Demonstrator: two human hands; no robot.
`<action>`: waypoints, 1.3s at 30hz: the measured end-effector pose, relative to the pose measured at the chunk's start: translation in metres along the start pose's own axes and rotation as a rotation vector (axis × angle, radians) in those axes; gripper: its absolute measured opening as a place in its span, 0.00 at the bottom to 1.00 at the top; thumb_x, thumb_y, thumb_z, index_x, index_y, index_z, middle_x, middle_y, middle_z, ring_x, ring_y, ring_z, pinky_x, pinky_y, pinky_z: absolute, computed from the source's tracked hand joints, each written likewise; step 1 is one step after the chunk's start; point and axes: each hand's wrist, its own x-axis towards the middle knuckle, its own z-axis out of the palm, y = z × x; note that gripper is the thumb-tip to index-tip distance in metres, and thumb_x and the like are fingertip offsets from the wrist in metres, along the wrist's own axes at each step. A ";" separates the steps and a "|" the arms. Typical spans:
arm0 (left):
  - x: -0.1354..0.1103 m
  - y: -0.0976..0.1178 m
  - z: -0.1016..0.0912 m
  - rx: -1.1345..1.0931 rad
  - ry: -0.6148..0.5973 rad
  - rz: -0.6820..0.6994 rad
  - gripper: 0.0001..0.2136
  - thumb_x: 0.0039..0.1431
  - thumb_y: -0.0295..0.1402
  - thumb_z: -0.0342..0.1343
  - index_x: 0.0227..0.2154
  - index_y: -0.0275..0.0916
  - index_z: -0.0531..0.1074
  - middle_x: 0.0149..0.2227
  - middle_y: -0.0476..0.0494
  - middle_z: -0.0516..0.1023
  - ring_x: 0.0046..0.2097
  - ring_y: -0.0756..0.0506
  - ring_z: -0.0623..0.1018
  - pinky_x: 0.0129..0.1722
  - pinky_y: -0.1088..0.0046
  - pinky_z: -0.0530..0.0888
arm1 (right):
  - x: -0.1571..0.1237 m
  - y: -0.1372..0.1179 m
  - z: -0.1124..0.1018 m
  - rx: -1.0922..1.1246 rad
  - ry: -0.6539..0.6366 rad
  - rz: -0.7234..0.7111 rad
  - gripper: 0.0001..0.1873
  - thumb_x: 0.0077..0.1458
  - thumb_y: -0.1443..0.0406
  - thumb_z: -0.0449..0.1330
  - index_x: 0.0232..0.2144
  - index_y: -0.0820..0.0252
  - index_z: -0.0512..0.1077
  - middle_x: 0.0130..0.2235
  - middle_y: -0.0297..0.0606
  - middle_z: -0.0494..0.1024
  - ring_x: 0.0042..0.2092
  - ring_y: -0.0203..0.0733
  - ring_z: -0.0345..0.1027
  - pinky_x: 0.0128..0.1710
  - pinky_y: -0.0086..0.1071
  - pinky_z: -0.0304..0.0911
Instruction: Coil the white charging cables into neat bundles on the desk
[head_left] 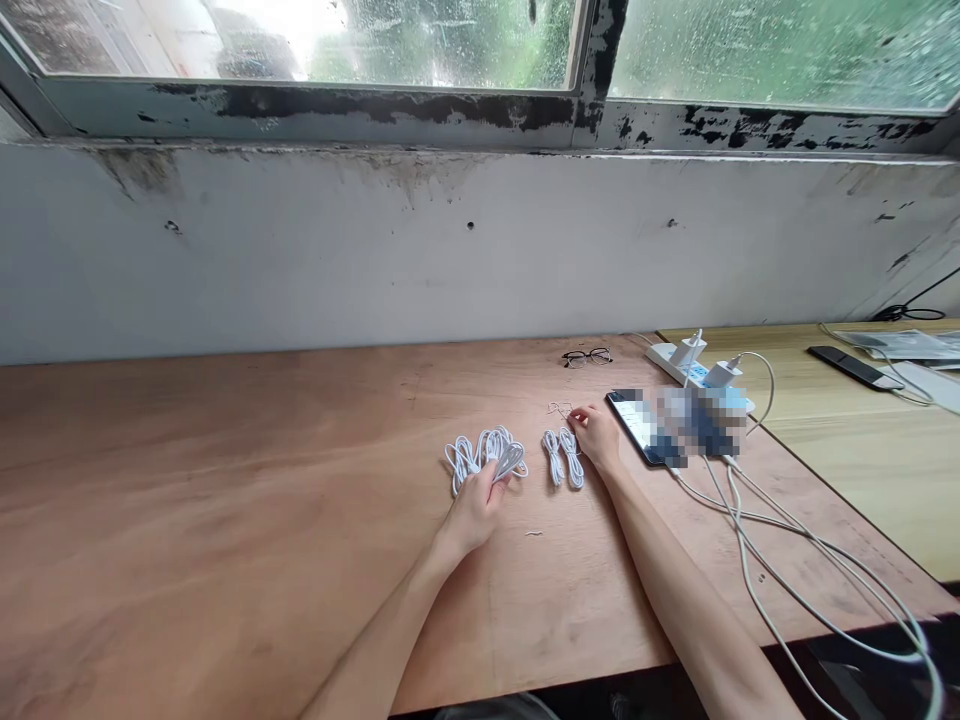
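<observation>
Fingers of the left hand (474, 512) are pinched on a white cable bundle (511, 459), held at the right end of loose white coils (463, 462) on the brown tabletop (225, 500). Fingertips of the right hand (601, 440) are drawn together beside thin wire ties (557, 408); whether one is gripped cannot be told. Two coiled cables (571, 462) are set side by side between the hands. On the right, room is closely bounded by a phone (634, 418), with a power strip (660, 353) beyond. On the left, wide sideways room is offered by the tabletop. The far edge is met by a wall (337, 260), well apart from both hands; eyeglasses (588, 357) are laid near it. The near edge is crossed by the right forearm (667, 560) and, farther right, by white charging cables (834, 549).
</observation>
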 end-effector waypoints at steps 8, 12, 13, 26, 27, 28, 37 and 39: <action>0.001 0.003 -0.001 -0.011 -0.003 0.006 0.08 0.58 0.31 0.41 0.24 0.40 0.59 0.22 0.50 0.67 0.28 0.47 0.69 0.30 0.73 0.62 | 0.002 -0.006 -0.005 0.218 0.095 -0.092 0.12 0.55 0.61 0.53 0.29 0.62 0.72 0.33 0.42 0.74 0.33 0.42 0.66 0.34 0.32 0.58; 0.001 0.002 -0.001 -0.014 0.002 0.009 0.09 0.58 0.32 0.41 0.23 0.40 0.59 0.23 0.50 0.68 0.28 0.48 0.68 0.29 0.74 0.62 | 0.000 -0.010 -0.009 0.273 0.078 -0.114 0.15 0.55 0.57 0.53 0.28 0.62 0.71 0.31 0.42 0.73 0.30 0.41 0.64 0.32 0.33 0.58; 0.001 0.002 -0.001 -0.011 0.005 0.010 0.09 0.58 0.32 0.41 0.24 0.40 0.59 0.23 0.50 0.68 0.27 0.49 0.68 0.29 0.74 0.62 | -0.001 -0.011 -0.009 0.274 0.067 -0.120 0.15 0.55 0.56 0.52 0.27 0.62 0.71 0.30 0.42 0.73 0.30 0.40 0.63 0.32 0.33 0.58; 0.000 0.000 0.000 -0.014 0.002 0.011 0.08 0.58 0.32 0.42 0.25 0.39 0.61 0.22 0.51 0.67 0.25 0.50 0.65 0.27 0.75 0.59 | -0.007 -0.023 -0.013 0.279 0.023 -0.081 0.19 0.56 0.53 0.49 0.26 0.61 0.69 0.28 0.41 0.74 0.27 0.40 0.63 0.29 0.32 0.56; 0.000 0.000 0.000 -0.015 -0.001 0.012 0.08 0.58 0.32 0.42 0.25 0.39 0.62 0.22 0.51 0.67 0.25 0.50 0.65 0.27 0.75 0.60 | -0.007 -0.023 -0.013 0.274 0.032 -0.071 0.19 0.56 0.53 0.49 0.26 0.61 0.69 0.28 0.41 0.74 0.27 0.40 0.63 0.29 0.32 0.56; 0.000 0.000 0.000 -0.016 -0.003 0.015 0.08 0.59 0.32 0.42 0.26 0.39 0.62 0.23 0.51 0.67 0.26 0.50 0.65 0.27 0.75 0.60 | -0.007 -0.023 -0.013 0.267 0.038 -0.063 0.19 0.56 0.54 0.49 0.26 0.61 0.69 0.28 0.42 0.75 0.27 0.40 0.63 0.29 0.32 0.56; -0.001 -0.002 0.001 -0.064 -0.029 0.045 0.09 0.58 0.29 0.43 0.34 0.38 0.69 0.33 0.45 0.76 0.34 0.46 0.73 0.36 0.72 0.66 | -0.009 -0.024 -0.014 0.114 0.006 -0.108 0.12 0.56 0.62 0.49 0.32 0.59 0.71 0.30 0.41 0.78 0.32 0.43 0.70 0.30 0.31 0.55; -0.001 -0.001 0.001 -0.074 -0.026 0.043 0.09 0.58 0.29 0.43 0.34 0.38 0.69 0.35 0.45 0.77 0.37 0.46 0.73 0.37 0.72 0.67 | -0.009 -0.023 -0.015 0.046 -0.001 -0.131 0.12 0.56 0.63 0.49 0.32 0.58 0.71 0.30 0.40 0.78 0.32 0.43 0.70 0.29 0.31 0.54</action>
